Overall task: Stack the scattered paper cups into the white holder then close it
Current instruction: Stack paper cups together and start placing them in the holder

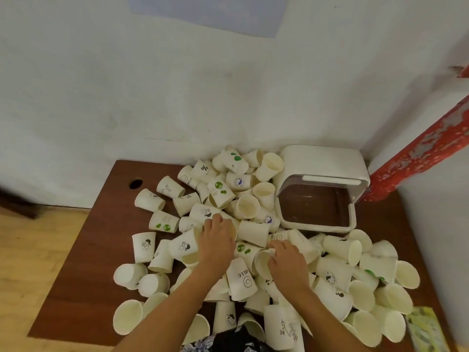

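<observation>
Both hands are reaching into the cups (253,219) to gather a stack: left hand (217,238) and right hand (288,260) are each curling round one; the holder (322,161) is lying open.

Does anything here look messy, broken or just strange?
Yes: dozens of white paper cups lie tipped in a heap across the brown wooden table, while the white plastic holder stands open, seemingly empty.

The head view looks steeply down and forward, close over a brown table (96,224) against a wall (177,97).
</observation>
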{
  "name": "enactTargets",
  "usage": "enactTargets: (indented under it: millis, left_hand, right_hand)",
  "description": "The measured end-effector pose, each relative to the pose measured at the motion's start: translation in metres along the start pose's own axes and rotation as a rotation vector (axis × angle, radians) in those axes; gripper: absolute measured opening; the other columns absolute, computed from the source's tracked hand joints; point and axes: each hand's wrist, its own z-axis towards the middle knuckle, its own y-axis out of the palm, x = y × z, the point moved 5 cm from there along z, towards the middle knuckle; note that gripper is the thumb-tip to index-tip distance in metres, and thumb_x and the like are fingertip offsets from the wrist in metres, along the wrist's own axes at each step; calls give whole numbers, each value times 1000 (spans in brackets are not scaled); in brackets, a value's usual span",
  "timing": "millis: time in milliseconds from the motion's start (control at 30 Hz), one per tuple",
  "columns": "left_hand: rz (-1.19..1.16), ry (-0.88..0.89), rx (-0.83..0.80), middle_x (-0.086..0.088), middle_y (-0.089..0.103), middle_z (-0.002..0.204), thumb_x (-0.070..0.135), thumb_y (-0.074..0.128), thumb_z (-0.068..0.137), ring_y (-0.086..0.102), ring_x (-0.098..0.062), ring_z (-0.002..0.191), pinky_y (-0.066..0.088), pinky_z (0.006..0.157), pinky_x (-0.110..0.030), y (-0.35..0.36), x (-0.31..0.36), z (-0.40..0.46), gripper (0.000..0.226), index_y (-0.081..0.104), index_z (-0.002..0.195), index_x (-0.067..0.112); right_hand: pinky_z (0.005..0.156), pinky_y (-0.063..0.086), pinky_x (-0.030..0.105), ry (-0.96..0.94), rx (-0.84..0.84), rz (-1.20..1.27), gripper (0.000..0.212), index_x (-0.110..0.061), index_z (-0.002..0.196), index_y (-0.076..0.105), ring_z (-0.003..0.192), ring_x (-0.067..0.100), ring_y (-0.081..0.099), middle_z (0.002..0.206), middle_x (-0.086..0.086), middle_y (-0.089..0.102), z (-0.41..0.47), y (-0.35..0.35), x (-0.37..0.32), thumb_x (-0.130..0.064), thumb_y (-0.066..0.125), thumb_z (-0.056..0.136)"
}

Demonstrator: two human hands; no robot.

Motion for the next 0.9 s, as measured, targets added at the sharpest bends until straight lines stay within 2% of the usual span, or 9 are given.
enactTargets:
  millis: [200,300,367,433,500,600,733,800,900]
  left_hand:
    - [-176,97,-25,-1,52,123,43,50,94,43,-23,116,42,91,-34,11,-2,5,38,59,120,17]
    - [-171,138,-51,0,55,119,29,50,95,45,-20,110,42,86,-30,13,-4,6,27,61,116,16]
    - [-205,145,-18,-1,58,112,22,48,96,48,-19,103,42,78,-28,8,-5,7,22,62,111,15]
    - [-263,168,33,-1,59,107,20,50,96,49,-18,98,42,75,-29,-2,-4,6,19,63,108,14]
    - [-313,208,76,-1,60,100,19,54,95,50,-19,93,44,74,-31,-13,1,4,16,65,104,13]
    - [-357,253,111,-1,61,92,16,58,92,53,-21,86,47,69,-36,-25,14,-1,12,66,99,12]
    - [-388,262,141,0,62,89,14,62,88,54,-19,81,48,61,-34,-31,33,-8,9,67,97,13]
    - [-392,266,140,1,62,89,14,62,89,54,-19,82,48,60,-33,-31,46,-10,9,66,97,14]
    - [-400,239,145,0,62,91,14,61,90,55,-19,86,40,64,-27,-29,67,-10,11,67,99,12]
  right_hand:
    - [64,44,28,91,43,58,28,-22,121,58,84,17,58,111,-4,57,5,-11,8,-18,48,95]
    - [57,50,34,86,62,96,38,-23,127,53,74,22,61,119,-4,52,6,-19,9,-11,50,91]
    - [53,49,33,63,98,141,30,-22,113,59,67,19,59,117,-5,52,4,-24,11,-8,54,87]
    - [56,46,27,62,104,185,16,-21,95,63,65,8,55,106,-6,54,3,-27,16,-8,57,87]
    - [62,41,22,72,92,231,16,-22,89,66,68,1,52,97,-10,54,3,-29,22,-8,57,89]
    - [64,37,13,97,96,278,20,-17,98,71,74,-1,52,96,-12,54,3,-35,30,-8,54,91]
    - [73,36,6,75,102,306,28,-11,113,69,85,4,50,107,-10,54,6,-47,44,-3,51,92]
    - [80,43,13,58,108,328,27,-13,114,68,88,4,51,108,-13,52,11,-54,55,-6,56,91]
    - [78,53,30,62,148,331,15,-20,105,70,80,5,57,102,-14,54,15,-66,76,-18,64,91]
